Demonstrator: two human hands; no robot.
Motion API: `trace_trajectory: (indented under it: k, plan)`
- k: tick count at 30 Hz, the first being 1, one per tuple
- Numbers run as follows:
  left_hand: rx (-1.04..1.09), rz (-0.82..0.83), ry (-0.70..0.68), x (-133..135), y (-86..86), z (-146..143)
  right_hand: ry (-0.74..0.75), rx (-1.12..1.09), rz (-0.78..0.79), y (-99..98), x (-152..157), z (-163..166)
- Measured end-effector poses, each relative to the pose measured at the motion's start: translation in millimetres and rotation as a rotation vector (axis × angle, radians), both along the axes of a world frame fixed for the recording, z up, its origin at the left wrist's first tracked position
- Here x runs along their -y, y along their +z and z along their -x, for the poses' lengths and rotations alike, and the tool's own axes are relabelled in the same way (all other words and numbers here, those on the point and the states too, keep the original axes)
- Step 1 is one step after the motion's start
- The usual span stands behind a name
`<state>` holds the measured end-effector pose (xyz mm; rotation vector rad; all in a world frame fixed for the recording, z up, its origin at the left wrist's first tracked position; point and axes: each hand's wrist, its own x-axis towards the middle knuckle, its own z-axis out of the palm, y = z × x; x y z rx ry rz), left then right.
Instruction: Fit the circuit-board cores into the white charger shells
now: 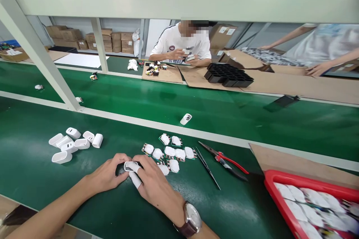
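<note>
Between my two hands sits a white charger housing (128, 164), its oval opening turned toward me and something dark inside. The thumb and fingers of my left hand (109, 171) pinch its left side. My right hand (155, 179), with white covers on the thumb and a finger and a watch (193, 216) on the wrist, grips its right side. Several empty white housings (62, 157) lie in a group to the left. Just beyond my right hand are several small circuit boards (169, 152) topped with white pads.
Tweezers (207, 168) and red-handled pliers (224, 160) lie right of the boards. A red tray (269, 183) holds more padded boards at the lower right. One white housing (186, 119) rests on the green belt (134, 97). Opposite, a co-worker (182, 44) sits near black trays (228, 75).
</note>
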<state>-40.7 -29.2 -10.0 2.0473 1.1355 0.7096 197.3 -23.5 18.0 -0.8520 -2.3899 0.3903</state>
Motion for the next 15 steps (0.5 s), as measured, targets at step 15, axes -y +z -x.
trace_trajectory:
  k: [15]
  plan:
    - [-0.057, -0.438, -0.054, 3, 5.8, -2, -0.052, -0.167, -0.049, 5.2, -7, -21]
